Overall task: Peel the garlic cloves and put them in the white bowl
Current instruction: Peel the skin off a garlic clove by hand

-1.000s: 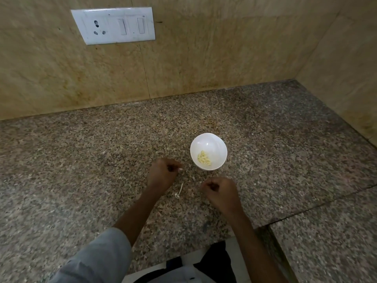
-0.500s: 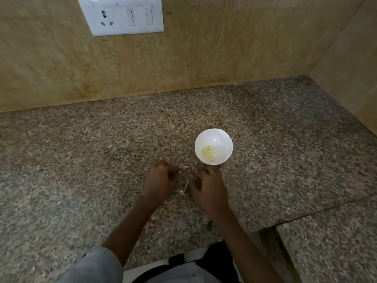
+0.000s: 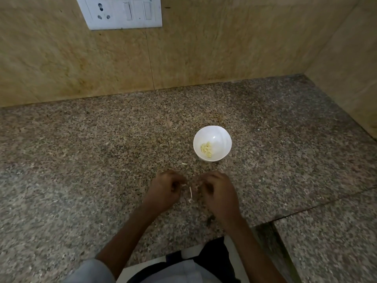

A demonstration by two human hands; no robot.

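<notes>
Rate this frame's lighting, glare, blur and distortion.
Head view: dim, warm light; small glare spot inside the white bowl; left hand and right hand slightly blurred, so whether they pinch anything is unclear; wide-angle distortion tilts the switch plate and wall seam; countertop darkens toward the corners.

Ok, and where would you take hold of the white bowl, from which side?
Likely a pinch grip on the far-right rim of the white bowl, coming from above: it stands upright and open, its wall tapers underneath, and the peeled cloves lie on the left inside, leaving that edge bare.
</notes>
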